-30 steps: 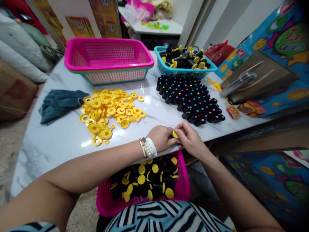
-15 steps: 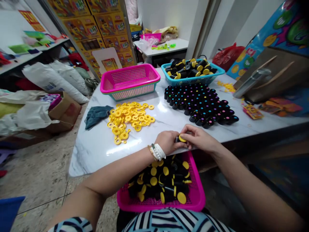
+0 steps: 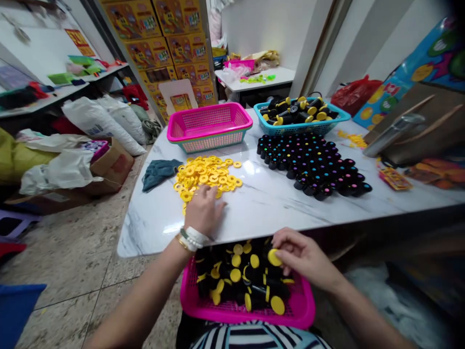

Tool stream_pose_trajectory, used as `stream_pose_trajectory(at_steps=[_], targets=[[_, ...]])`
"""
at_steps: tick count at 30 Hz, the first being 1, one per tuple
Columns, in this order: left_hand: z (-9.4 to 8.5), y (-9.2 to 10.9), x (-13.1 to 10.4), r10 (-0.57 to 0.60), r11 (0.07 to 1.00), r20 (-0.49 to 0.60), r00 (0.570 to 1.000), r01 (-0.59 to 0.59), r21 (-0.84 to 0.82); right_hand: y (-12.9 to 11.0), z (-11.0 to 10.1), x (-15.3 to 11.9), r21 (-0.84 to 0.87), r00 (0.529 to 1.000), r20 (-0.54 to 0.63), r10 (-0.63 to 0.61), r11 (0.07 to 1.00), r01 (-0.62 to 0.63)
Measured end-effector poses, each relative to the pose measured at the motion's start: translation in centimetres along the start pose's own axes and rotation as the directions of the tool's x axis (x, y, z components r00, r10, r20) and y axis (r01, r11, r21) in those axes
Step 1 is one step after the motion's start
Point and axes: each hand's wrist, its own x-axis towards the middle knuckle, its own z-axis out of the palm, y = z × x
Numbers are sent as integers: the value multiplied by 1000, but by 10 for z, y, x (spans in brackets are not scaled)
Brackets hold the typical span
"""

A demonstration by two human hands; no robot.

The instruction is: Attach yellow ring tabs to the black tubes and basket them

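My left hand reaches onto the near side of a pile of yellow rings, its fingers apart among the pieces. Over the right part of a pink basket, my right hand pinches a black cylinder with a yellow cap; the black part is mostly hidden. Many black pieces with yellow caps fill this basket, below the table edge. Black cylinders with coloured dots stand in rows on the white table.
Behind the rings are stacked pink and teal baskets, and a dark cloth lies left of the rings. A blue basket of capped pieces stands at the back. A metal flask leans by a paper bag.
My left hand has moved left, away from the right hand, to the yellow rings. The right hand has moved down over the pink basket with the yellow-capped piece. The view has shifted slightly.
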Motion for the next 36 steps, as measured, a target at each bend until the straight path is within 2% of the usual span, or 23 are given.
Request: stream_pose_trajectory(at_steps=[2, 4, 6, 9, 12, 15, 17, 19, 21, 23, 25, 27, 29, 30, 33, 36], targets=[[4, -16, 8, 14, 996, 21, 1000, -16, 87, 3, 13, -3, -28, 998, -50, -27, 999, 26], [10, -18, 15, 80, 984, 50, 996, -87, 152, 0, 17, 1, -56, 990, -130, -58, 997, 51], [15, -12, 19, 136, 963, 49, 989, -144, 226, -7, 10, 7, -72, 970, -219, -102, 993, 88], [17, 0, 22, 146, 945, 19, 989, -145, 293, -15, -9, 10, -80, 921, -353, -163, 986, 143], [14, 10, 24, 118, 958, 0, 993, -114, 263, -14, -24, 10, -45, 889, -441, -128, 992, 120], [9, 31, 21, 153, 971, -55, 987, -140, 193, -10, -27, 11, 44, 892, -448, -63, 995, 93], [8, 56, 14, 271, 955, -82, 959, -257, 148, -10, -24, 16, 180, 915, -403, -9, 980, 89], [10, 85, 5, 448, 893, -82, 890, -441, 91, -11, -20, 23, 309, 935, -352, 37, 948, 78], [14, 109, -2, 575, 817, -77, 814, -576, 9, -12, -21, 29, 344, 934, -354, 53, 936, 77], [18, 124, -1, 623, 768, -66, 780, -625, -140, -11, -28, 32, 312, 908, -416, 47, 945, 94], [23, 130, 10, 585, 752, -21, 811, -553, -359, -7, -42, 29, 277, 871, -490, 42, 955, 110], [31, 133, 33, 465, 767, 58, 883, -369, -525, -2, -56, 24, 254, 838, -544, 40, 960, 119], [44, 138, 62, 306, 806, 127, 943, -186, -562, 4, -65, 18, 239, 820, -572, 31, 962, 130], [51, 141, 77, 249, 824, 141, 958, -133, -551, 6, -68, 15, 232, 816, -578, 25, 963, 135], [77, 156, 111, 185, 849, 191, 964, -59, -525, 12, -67, 11, 219, 818, -574, 17, 966, 134], [93, 166, 122, 202, 846, 194, 960, -71, -529, 13, -63, 8, 236, 820, -569, 52, 966, 102]])
